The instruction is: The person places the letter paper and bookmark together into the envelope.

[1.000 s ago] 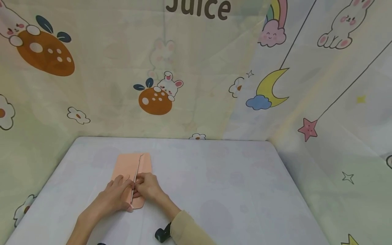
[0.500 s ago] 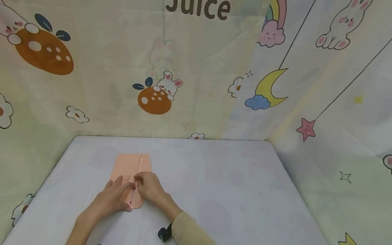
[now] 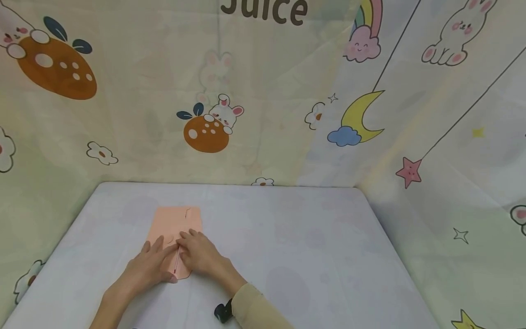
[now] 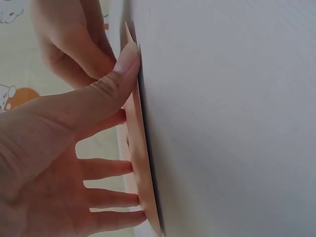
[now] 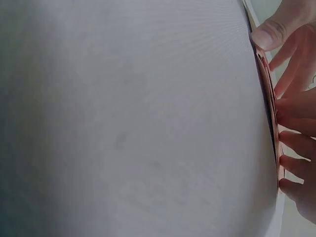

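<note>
A peach-coloured folded sheet of paper [image 3: 170, 218] lies flat on the table, with a lengthwise seam where its side flap meets the rest. My left hand [image 3: 144, 268] rests on its left part, fingers spread and thumb near the front edge. In the left wrist view, that thumb and the straight fingertips press on the paper [image 4: 143, 163]. My right hand [image 3: 203, 255] lies on the flap to the right of the seam, its fingertips touching the paper. The right wrist view shows the layered paper edge [image 5: 267, 86] close to the tabletop under both hands' fingers.
The white table [image 3: 308, 246] extends to the right of the hands. Fabric with cartoon prints [image 3: 263, 91] hangs behind and at both sides. A small black device [image 3: 223, 312] sits at the right wrist beside a beige sleeve [image 3: 256, 306].
The flap's raised edge along the seam has come down flat. My right fingers have gone from curled at the edge to laid out on the flap; my left hand stays nearly still.
</note>
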Available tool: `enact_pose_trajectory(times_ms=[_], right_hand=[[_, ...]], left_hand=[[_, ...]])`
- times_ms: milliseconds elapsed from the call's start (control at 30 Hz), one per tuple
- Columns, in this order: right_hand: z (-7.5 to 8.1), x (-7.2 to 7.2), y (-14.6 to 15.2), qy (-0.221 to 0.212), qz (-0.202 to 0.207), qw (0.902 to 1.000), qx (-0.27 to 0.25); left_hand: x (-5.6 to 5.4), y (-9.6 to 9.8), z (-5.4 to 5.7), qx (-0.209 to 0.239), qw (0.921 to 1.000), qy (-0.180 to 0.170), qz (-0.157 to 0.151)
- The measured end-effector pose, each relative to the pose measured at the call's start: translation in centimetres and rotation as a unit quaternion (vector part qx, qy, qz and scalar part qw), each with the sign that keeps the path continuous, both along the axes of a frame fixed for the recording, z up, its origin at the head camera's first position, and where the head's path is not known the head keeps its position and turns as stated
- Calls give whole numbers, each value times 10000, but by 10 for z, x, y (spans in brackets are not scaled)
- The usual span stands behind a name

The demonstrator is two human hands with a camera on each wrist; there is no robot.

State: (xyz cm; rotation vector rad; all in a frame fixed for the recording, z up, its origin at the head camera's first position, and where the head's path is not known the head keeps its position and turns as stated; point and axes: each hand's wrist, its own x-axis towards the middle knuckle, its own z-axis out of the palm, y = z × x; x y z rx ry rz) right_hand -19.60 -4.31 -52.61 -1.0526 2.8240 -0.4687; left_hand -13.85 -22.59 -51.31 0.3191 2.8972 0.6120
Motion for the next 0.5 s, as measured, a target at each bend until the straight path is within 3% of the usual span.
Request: enact_pose_trajectory(times_ms=[233,500], right_hand=[[7,2,0,30,107,9980,625],[11,2,-1,-75,59,9967,801]], left_hand=[[2,1,1,313,9995,35,-17],[0,1,-5,322,9989,291,-159]])
